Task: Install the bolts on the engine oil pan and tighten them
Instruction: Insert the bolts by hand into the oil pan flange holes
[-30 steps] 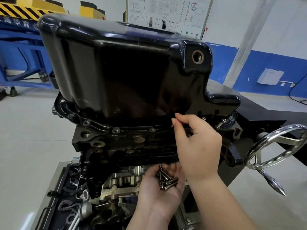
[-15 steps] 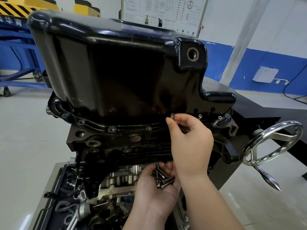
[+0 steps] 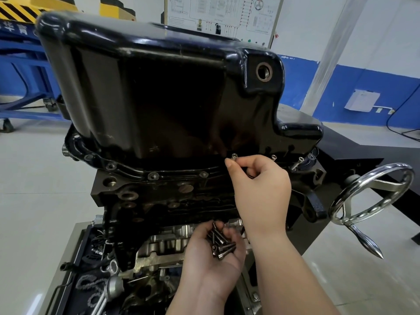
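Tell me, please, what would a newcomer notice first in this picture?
The big glossy black oil pan fills the upper middle, sitting on top of the engine. At its lower right, the right hand pinches a bolt at the pan's rim, while the left hand, lower down, cups a handful of spare bolts. A shiny handwheel stands out at the right edge.

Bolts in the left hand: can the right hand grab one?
Probably yes. The left hand cups the bolts palm up, uncovered, just below the right hand. First it must release the bolt it pinches at the oil pan rim.
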Demonstrator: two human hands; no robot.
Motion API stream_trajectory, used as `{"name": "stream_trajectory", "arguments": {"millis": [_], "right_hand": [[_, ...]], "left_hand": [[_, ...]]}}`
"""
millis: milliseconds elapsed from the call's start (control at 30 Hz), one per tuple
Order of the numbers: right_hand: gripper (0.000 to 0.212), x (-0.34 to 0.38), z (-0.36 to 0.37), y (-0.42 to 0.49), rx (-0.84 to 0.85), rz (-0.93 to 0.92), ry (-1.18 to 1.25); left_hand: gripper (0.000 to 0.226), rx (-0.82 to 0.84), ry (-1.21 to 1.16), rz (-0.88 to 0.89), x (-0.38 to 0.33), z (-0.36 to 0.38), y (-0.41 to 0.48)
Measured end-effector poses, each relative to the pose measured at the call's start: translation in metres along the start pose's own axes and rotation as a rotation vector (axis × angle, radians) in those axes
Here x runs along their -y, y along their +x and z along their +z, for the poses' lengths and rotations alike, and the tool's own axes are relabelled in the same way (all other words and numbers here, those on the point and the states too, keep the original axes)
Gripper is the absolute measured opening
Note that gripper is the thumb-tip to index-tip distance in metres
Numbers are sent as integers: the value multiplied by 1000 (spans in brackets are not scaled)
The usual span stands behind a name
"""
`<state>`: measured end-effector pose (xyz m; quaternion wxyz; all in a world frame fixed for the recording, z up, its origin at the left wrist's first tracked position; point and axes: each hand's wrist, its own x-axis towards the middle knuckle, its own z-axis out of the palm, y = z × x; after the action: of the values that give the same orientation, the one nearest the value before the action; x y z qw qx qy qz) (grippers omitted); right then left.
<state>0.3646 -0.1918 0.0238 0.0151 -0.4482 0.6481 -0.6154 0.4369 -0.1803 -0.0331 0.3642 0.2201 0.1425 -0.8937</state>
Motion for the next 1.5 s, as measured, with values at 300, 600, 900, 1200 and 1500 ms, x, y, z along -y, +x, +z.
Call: {"name": "stream_trajectory", "arguments": {"millis": [300, 600, 900, 1200, 1500], "right_hand": [[19, -1, -3, 4, 32, 67, 18], [10, 2, -7, 0, 89, 74, 77], [8, -6, -5, -1, 77, 11, 16], [10, 0, -8, -4, 82, 27, 89], [10, -2, -5, -6, 51, -5, -69]], "left_hand": [[46, 157, 721, 493, -5, 34, -35], [18, 164, 1640, 1513, -13, 64, -48], [41, -56, 2079, 1460, -13, 71, -45], [33, -95, 2143, 1417, -16, 75, -49], [35, -63, 2076, 1435, -13, 71, -48]]}}
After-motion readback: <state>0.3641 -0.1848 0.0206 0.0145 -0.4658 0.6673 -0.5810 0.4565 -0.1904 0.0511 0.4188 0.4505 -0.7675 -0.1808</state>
